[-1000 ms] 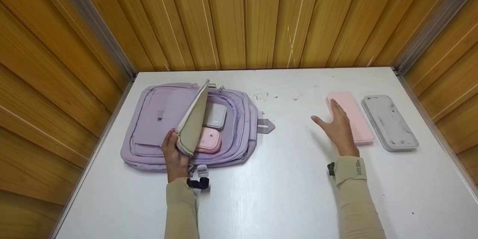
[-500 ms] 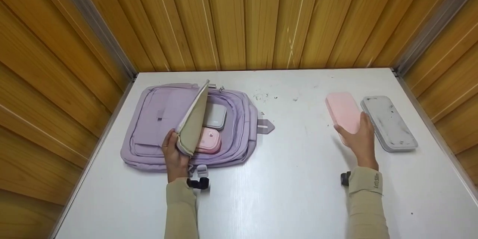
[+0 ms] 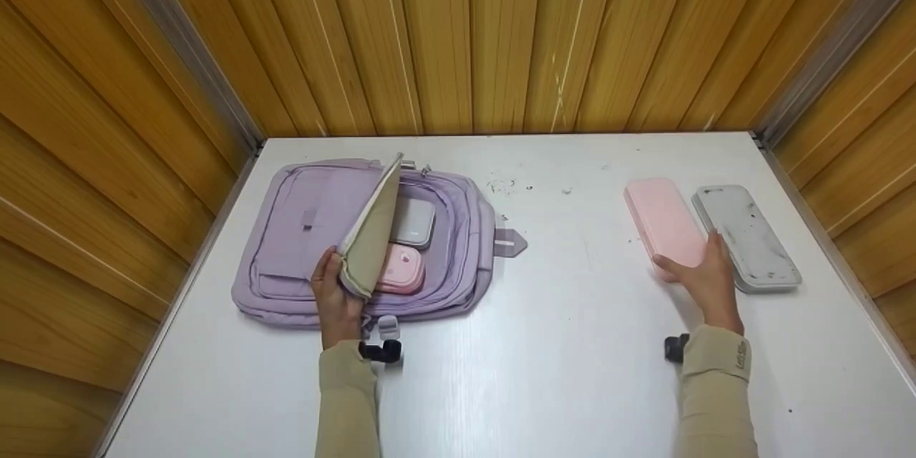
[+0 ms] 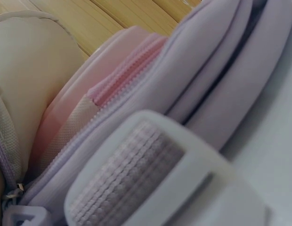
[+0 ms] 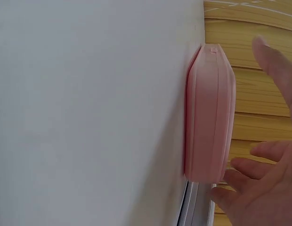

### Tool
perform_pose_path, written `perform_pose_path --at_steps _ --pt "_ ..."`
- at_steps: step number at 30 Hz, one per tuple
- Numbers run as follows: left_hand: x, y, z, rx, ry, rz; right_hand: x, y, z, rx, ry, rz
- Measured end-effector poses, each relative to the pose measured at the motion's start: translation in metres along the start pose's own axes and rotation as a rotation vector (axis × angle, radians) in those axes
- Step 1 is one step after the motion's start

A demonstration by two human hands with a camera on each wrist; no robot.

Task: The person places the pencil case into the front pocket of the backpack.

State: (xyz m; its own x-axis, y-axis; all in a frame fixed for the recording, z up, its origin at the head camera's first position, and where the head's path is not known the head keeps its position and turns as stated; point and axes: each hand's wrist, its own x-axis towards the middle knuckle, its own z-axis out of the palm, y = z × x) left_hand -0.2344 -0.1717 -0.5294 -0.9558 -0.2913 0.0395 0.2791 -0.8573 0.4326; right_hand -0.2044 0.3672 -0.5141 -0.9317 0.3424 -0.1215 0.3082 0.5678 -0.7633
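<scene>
A lilac backpack (image 3: 286,229) lies on the left with its front flap (image 3: 372,236) raised. My left hand (image 3: 338,297) pinches the flap's near corner between thumb and fingers. Inside the opened pocket are a grey-white case (image 3: 413,222) and a small pink case (image 3: 402,268); the flap partly hides both. At the right lies a long pink case (image 3: 662,218), its lid shut. My right hand (image 3: 708,279) is at its near end, thumb and fingers spread around the end. In the right wrist view the pink case (image 5: 209,117) stands between the spread thumb and fingers.
A long grey marbled case (image 3: 748,236) lies just right of the pink one. The backpack's strap buckle (image 4: 150,174) is close to the left wrist camera. Wood-patterned walls (image 3: 501,36) border the white table (image 3: 544,358) at the back and sides.
My right hand has moved right and toward the near edge, from over the long pink case's left side to its near end. The left hand has stayed on the flap.
</scene>
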Motion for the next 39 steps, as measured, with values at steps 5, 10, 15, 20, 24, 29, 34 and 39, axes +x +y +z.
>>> perform_pose_path --at_steps 5,10,15,20,24,29,34,39 --pt "-0.001 0.000 0.000 0.001 0.005 0.004 0.002 0.006 -0.001 0.019 -0.044 0.024" --pt "0.000 0.000 0.001 0.005 0.016 0.009 0.004 0.009 -0.001 -0.003 -0.067 0.031" --pt "-0.001 0.000 0.001 0.015 0.035 0.008 0.004 0.010 -0.001 -0.011 -0.090 0.057" --pt "-0.002 -0.001 0.002 -0.003 -0.014 0.005 0.004 0.009 -0.002 -0.033 -0.110 0.083" --pt "-0.002 -0.001 0.001 -0.014 -0.063 0.011 0.003 0.008 -0.003 -0.045 -0.116 0.094" --pt "-0.001 -0.001 0.000 0.003 -0.052 0.015 0.002 0.009 -0.003 -0.031 -0.111 0.092" --pt "-0.001 -0.001 0.000 0.007 -0.027 0.007 0.003 0.010 -0.002 -0.014 -0.108 0.085" --pt "-0.001 0.000 0.000 0.018 -0.017 0.008 0.005 0.012 -0.001 -0.007 -0.110 0.080"
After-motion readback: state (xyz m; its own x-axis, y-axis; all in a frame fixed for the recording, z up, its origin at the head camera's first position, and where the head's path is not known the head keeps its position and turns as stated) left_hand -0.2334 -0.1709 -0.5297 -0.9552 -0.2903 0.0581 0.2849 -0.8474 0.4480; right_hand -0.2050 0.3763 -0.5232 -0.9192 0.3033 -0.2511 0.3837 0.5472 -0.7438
